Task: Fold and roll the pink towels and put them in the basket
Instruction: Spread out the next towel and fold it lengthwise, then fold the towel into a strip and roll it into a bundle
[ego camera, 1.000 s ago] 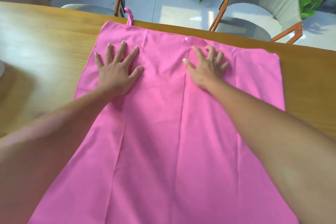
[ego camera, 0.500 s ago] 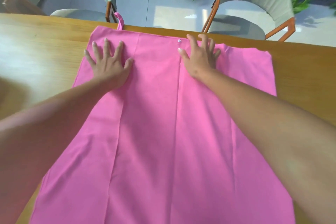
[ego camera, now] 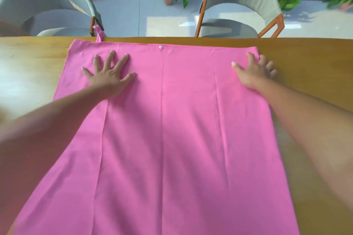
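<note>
Fingers [ego camera: 109, 59] spread flat on both hands, I press the pink towel [ego camera: 164, 129]; it lies open across the table [ego camera: 34, 59], top hem along the far edge; my left hand [ego camera: 108, 76] sits near the far left corner, my right hand [ego camera: 254, 70] at the right; uneven pushing could wrinkle it or skew the fold.
</note>
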The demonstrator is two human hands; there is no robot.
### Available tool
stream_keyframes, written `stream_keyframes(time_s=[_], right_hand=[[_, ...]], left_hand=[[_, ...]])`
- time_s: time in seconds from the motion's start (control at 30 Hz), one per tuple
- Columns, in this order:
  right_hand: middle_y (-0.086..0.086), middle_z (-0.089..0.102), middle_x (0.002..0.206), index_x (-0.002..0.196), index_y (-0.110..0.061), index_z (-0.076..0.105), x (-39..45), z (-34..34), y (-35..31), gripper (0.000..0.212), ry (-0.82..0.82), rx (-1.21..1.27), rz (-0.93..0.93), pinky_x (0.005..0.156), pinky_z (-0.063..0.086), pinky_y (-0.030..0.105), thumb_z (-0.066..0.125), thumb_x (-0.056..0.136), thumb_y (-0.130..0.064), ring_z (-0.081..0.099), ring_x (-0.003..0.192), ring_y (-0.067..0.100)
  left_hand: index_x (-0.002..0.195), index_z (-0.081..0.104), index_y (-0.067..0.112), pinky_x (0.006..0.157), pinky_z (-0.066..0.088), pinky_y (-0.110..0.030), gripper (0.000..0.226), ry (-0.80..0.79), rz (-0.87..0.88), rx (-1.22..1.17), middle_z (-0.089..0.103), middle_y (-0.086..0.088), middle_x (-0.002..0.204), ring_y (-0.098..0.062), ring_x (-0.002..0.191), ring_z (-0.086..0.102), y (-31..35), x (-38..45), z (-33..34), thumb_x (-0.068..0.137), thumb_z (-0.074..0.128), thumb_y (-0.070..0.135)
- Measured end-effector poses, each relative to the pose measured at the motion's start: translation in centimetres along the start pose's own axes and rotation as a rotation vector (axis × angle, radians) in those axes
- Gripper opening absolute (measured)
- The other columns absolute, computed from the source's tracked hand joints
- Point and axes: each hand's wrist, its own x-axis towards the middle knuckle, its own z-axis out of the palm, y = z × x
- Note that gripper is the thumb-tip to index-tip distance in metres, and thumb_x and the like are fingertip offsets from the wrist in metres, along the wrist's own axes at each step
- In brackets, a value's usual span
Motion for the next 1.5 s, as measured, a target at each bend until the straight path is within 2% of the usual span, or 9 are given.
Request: stream_keyframes(time_s=[0.1, 0.27, 0.5, 0.67, 0.9, 1.1, 1.2, 1.3, 1.5], right_hand=[[0.005, 0.013, 0.164, 0.152, -0.034, 0.028, -1.7, -1.0, 0.0, 0.076, -0.001, -0.017, -0.128, 0.116, 0.016, 0.056, 0.039, 0.089, -0.075, 0.014, 0.148, 0.034], [0.011, 0.035, 0.150, 0.145, -0.021, 0.043, -11.1, 0.6, -0.1, 0.065, 0.050, 0.159, -0.207, 0.111, 0.029, 0.053, 0.053, 0.092, -0.057, 0.030, 0.137, 0.036], [0.010, 0.037, 0.157, 0.143, -0.023, 0.052, -30.0, 4.6, 6.6, 0.057, 0.069, 0.144, -0.299, 0.110, 0.028, 0.058, 0.063, 0.091, -0.044, 0.031, 0.143, 0.039], [0.011, 0.042, 0.150, 0.138, -0.025, 0.056, -34.6, 4.4, 13.1, 0.060, 0.048, 0.126, -0.266, 0.104, 0.038, 0.060, 0.062, 0.084, -0.050, 0.038, 0.134, 0.040], [0.015, 0.004, 0.164, 0.158, -0.029, 0.019, -32.2, 1.5, 14.2, 0.091, -0.324, 0.079, -0.116, 0.116, 0.021, 0.057, 0.063, 0.085, -0.063, 0.011, 0.147, 0.043], [0.009, 0.019, 0.160, 0.154, -0.030, 0.030, -41.2, 1.2, 10.6, 0.074, -0.296, 0.061, -0.310, 0.110, 0.034, 0.054, 0.062, 0.090, -0.050, 0.021, 0.144, 0.036], [0.008, 0.033, 0.147, 0.150, -0.032, 0.038, -47.4, 2.9, 10.2, 0.068, -0.266, 0.105, -0.193, 0.106, 0.038, 0.051, 0.063, 0.089, -0.051, 0.032, 0.131, 0.037], [0.007, 0.019, 0.158, 0.152, -0.036, 0.032, -50.7, 4.2, 12.0, 0.074, -0.293, 0.119, -0.060, 0.111, 0.031, 0.061, 0.063, 0.088, -0.056, 0.020, 0.141, 0.042], [0.021, 0.032, 0.147, 0.149, -0.019, 0.036, -50.0, 2.9, 12.8, 0.075, -0.292, 0.254, 0.114, 0.102, 0.042, 0.051, 0.071, 0.087, -0.046, 0.043, 0.128, 0.042]], left_hand=[[0.156, 0.006, 0.052, 0.115, -0.001, -0.074, 0.072, -0.010, -0.034, -0.024, -0.004, 0.006, 0.170, -0.042, 0.154, -0.007, 1.9, -1.7, -1.3, 0.092, 0.028, 0.078], [0.159, 0.012, 0.045, 0.118, 0.006, -0.070, 0.070, 0.109, 0.020, -0.200, 0.002, 0.008, 0.170, -0.033, 0.156, -0.002, 6.3, -11.2, 2.4, 0.097, 0.039, 0.065], [0.159, 0.000, 0.045, 0.120, 0.004, -0.066, 0.071, 0.021, 0.017, -0.143, -0.014, 0.010, 0.169, -0.027, 0.156, -0.013, 4.9, -29.7, 10.3, 0.095, 0.018, 0.069], [0.157, 0.002, 0.052, 0.117, 0.011, -0.069, 0.077, -0.049, -0.114, -0.163, -0.009, 0.011, 0.169, -0.028, 0.156, -0.008, 1.9, -36.9, 11.6, 0.086, 0.019, 0.075], [0.160, 0.026, 0.027, 0.124, 0.016, -0.052, 0.080, -0.019, -0.164, -0.221, 0.009, -0.010, 0.169, -0.035, 0.155, 0.009, -1.4, -40.0, 10.3, 0.092, 0.047, 0.064], [0.162, 0.010, 0.030, 0.119, 0.028, -0.058, 0.081, -0.054, -0.137, -0.196, -0.001, -0.004, 0.170, -0.033, 0.153, 0.016, -4.0, -41.2, 9.9, 0.097, 0.049, 0.060], [0.157, -0.002, 0.049, 0.115, 0.022, -0.069, 0.075, -0.150, -0.173, -0.108, -0.006, 0.009, 0.169, -0.034, 0.155, 0.002, -6.9, -42.6, 10.5, 0.096, 0.035, 0.070], [0.156, -0.005, 0.051, 0.117, 0.023, -0.066, 0.073, -0.150, -0.187, -0.075, -0.008, 0.005, 0.168, -0.042, 0.153, 0.001, -11.2, -44.4, 11.0, 0.095, 0.030, 0.073], [0.145, 0.035, 0.029, 0.107, 0.035, -0.055, 0.057, 0.028, -0.137, -0.037, 0.037, -0.017, 0.145, -0.040, 0.129, 0.039, -13.1, -42.9, 9.4, 0.094, 0.050, 0.050]])
